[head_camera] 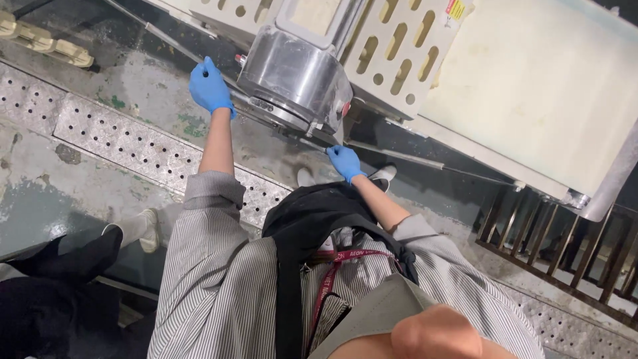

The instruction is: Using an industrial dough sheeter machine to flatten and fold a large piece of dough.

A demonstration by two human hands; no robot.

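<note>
A rounded stainless-steel housing point(296, 80) on a cream-coloured machine is taken as the landmark. Both arms are seen reaching toward it from striped sleeves, each hand in a blue glove. One gloved hand, the left hand point(211, 88), is found at the picture-left side of the housing, curled around a thin metal rod point(174, 45) that runs diagonally past the housing's lower edge; the grip appears closed on the rod. The other gloved hand, the right hand point(345, 161), is placed just below the housing, at its lower corner, with the fingers clenched on the same line of rod where it emerges beyond the housing. Whether the rod is one continuous piece behind the housing cannot be told. Above the housing a perforated cream panel point(392, 46) with oval slots is seen, and beyond it to the picture-right a flat pale belt surface point(538, 86). Below the housing a studded metal drain cover point(126, 143) is laid across the wet concrete floor. A black apron point(312, 219) is worn over the striped shirt.
</note>
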